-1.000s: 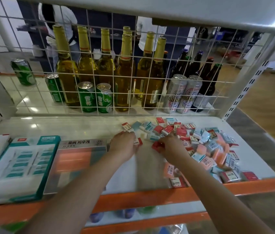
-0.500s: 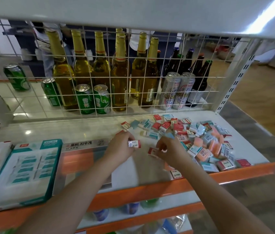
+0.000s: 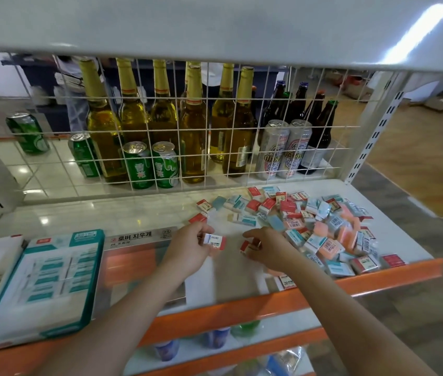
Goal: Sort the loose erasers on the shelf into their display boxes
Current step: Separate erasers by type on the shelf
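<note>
heap of small wrapped red, teal and salmon-pink erasers (image 3: 320, 229): loose on white shelf, right side | red-and-white sleeved eraser (image 3: 214, 241): pinched in left hand (image 3: 193, 248) | teal-edged display box (image 3: 43, 286): flat, left | orange clear-lidded display box (image 3: 133, 264): beside it

Your left hand (image 3: 187, 249) has drawn back from the pile (image 3: 320, 229) toward the orange box (image 3: 133, 256), and the red-and-white eraser (image 3: 214, 241) pinched in it now shows clear of your fingers. Your right hand (image 3: 265, 248) has also come nearer you, off the heap's edge, a red eraser (image 3: 246, 245) held in its fingertips
</note>
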### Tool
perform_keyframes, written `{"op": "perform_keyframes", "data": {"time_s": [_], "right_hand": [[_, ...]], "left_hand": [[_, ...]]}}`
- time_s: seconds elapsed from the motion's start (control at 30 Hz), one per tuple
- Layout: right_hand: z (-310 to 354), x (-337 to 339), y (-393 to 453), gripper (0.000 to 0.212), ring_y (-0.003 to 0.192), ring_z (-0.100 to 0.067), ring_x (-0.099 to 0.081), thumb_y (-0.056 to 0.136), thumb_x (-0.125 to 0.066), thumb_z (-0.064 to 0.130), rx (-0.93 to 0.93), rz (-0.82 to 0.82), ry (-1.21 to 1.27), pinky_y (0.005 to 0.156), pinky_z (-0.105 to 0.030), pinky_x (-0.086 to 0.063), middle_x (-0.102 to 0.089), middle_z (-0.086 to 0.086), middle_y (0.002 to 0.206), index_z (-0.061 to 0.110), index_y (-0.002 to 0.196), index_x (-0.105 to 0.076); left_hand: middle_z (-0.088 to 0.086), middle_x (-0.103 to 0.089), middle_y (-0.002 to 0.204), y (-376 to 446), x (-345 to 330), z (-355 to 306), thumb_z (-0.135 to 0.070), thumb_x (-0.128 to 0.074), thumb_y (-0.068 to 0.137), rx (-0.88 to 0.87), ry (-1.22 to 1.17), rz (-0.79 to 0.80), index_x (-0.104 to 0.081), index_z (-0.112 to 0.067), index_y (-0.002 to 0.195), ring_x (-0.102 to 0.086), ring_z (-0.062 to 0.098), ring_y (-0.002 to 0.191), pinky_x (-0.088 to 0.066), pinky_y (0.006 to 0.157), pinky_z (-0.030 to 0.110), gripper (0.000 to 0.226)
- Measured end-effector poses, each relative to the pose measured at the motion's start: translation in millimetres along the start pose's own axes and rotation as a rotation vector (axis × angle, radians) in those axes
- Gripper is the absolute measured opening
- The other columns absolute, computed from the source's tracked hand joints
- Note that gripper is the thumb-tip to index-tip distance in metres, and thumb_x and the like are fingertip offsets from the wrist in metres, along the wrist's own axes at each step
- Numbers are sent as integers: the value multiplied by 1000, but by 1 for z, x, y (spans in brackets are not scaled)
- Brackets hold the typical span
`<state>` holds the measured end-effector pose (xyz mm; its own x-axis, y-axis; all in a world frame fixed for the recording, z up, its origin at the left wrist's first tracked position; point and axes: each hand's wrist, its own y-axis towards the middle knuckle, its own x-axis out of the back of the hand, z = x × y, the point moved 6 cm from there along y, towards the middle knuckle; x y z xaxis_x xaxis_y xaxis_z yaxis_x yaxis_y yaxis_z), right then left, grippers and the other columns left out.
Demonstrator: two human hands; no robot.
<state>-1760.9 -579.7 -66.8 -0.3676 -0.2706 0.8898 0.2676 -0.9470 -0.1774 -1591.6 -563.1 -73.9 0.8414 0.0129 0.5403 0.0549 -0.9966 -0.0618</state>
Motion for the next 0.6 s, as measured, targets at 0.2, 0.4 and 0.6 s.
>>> {"op": "perform_keyframes", "data": {"time_s": [0.2, 0.4, 0.6], "right_hand": [[-2, 4, 2, 15, 84, -15, -53, 82, -64, 12, -28, -5, 11, 71, -25, -45, -62, -5, 103, 14, 96, -60], [-2, 17, -6, 26, 73, -11, -56, 87, -62, 16, -43, -119, 228, 60, -13, -46, -63, -4, 100, 14, 113, -60], [-3, 27, -18, 26, 79, -15, -61, 90, -53, 3, -53, -193, 470, 78, -26, -54, -65, -11, 99, 5, 114, -63]], "left_hand": [[-1, -60, 95, -5, 6, 2, 0, -65, 80, 20, 45, -35, -65, -16, 100, -54, 11, 83, -40, 71, 17, 25], [-1, -64, 87, -10, 16, -2, -8, -71, 78, 13, 1, -75, -67, -22, 87, -60, 14, 83, -45, 69, 21, 17], [5, -66, 90, -12, 20, -3, -3, -68, 79, 36, -125, -104, -68, -22, 84, -62, 16, 86, -47, 78, 25, 20]]}}
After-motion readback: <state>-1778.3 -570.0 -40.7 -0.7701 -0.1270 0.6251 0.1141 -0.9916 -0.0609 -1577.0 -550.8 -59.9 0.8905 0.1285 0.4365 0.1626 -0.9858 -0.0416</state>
